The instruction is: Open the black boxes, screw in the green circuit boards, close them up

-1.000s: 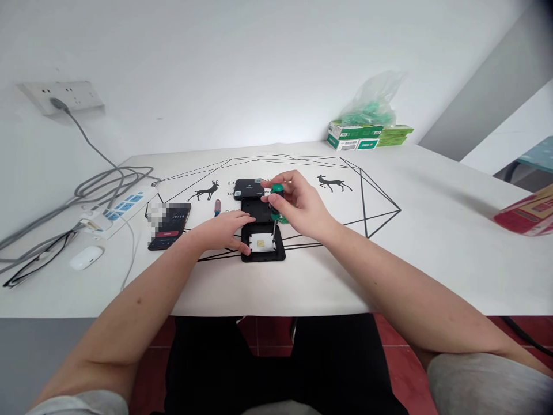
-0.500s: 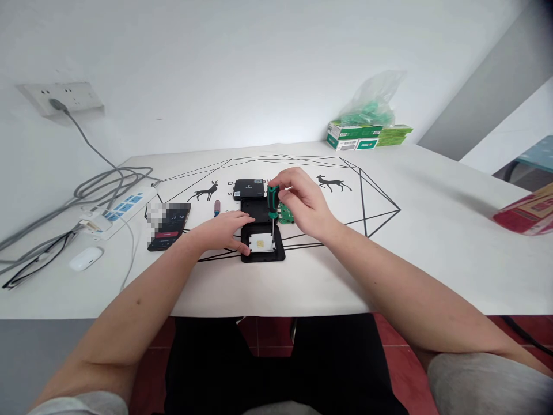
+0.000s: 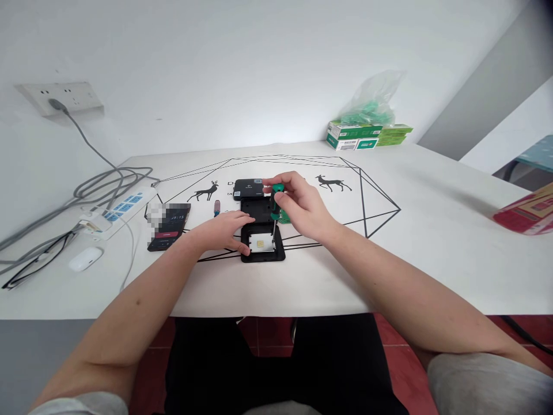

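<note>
My right hand (image 3: 300,204) is closed round the green and black handle of a screwdriver (image 3: 275,203). Its thin shaft slants down to the right side of a white metal plate (image 3: 262,242) with a small gold square, which sits inside an open black casing (image 3: 279,249). My left hand (image 3: 222,231) has its fingers stretched out; the thumb rests on the casing's left edge and the fingertips reach a black cover piece (image 3: 256,211) just behind. Partly hidden by my right hand is a green circuit board (image 3: 284,217). A closed black device (image 3: 248,188) lies farther back.
Left of my hands are a small screwdriver (image 3: 217,207), a phone (image 3: 173,226), a white mouse (image 3: 86,259), glasses (image 3: 37,262) and a power strip (image 3: 129,208) with grey cables. Green and white boxes (image 3: 354,132) stand by the wall; a red package (image 3: 527,214) is far right.
My right hand has turned a little round the screwdriver, with its fingers shifted left and the handle tilted slightly to the right. My left hand has stayed in place.
</note>
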The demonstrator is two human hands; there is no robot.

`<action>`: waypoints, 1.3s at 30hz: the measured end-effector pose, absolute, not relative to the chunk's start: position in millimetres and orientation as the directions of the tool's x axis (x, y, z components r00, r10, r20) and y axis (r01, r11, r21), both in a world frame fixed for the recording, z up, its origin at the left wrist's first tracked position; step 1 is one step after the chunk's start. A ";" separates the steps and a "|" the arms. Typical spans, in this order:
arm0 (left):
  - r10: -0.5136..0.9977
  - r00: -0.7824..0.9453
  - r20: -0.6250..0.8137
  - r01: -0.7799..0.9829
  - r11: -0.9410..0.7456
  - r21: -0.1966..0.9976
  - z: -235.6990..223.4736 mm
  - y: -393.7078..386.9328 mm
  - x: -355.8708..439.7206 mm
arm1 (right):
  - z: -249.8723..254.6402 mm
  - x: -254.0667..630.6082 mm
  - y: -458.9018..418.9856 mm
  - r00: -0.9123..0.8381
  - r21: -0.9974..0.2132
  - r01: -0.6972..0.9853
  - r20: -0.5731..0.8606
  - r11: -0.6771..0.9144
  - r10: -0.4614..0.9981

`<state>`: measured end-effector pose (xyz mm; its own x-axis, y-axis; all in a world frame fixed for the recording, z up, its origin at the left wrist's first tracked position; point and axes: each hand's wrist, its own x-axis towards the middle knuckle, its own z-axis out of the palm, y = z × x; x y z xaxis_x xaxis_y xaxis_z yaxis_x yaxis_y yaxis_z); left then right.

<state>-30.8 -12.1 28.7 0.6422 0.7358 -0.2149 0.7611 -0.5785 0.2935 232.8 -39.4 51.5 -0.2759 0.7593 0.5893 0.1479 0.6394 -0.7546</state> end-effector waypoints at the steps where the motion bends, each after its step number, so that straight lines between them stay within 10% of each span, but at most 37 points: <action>1: 0.736 0.642 -0.215 0.761 -0.578 0.295 28.6 -12.0 -30.9 | 52.1 234.1 -38.8 -0.281 -0.710 0.174 0.628 0.682 0.725; 10: 0.736 0.640 -0.222 0.764 -0.577 0.290 28.0 -11.5 -29.9 | 54.3 236.0 -34.5 -0.230 -0.472 0.293 0.809 0.831 0.541; 25: 0.742 0.637 -0.209 0.765 -0.576 0.288 25.7 -11.3 -31.9 | 49.9 228.5 -37.7 -0.212 -0.846 0.071 0.505 0.528 0.837; 39: 0.743 0.638 -0.201 0.765 -0.580 0.280 25.7 -11.5 -31.1 | 48.0 236.8 -27.1 -0.254 -0.514 0.303 0.768 0.802 0.588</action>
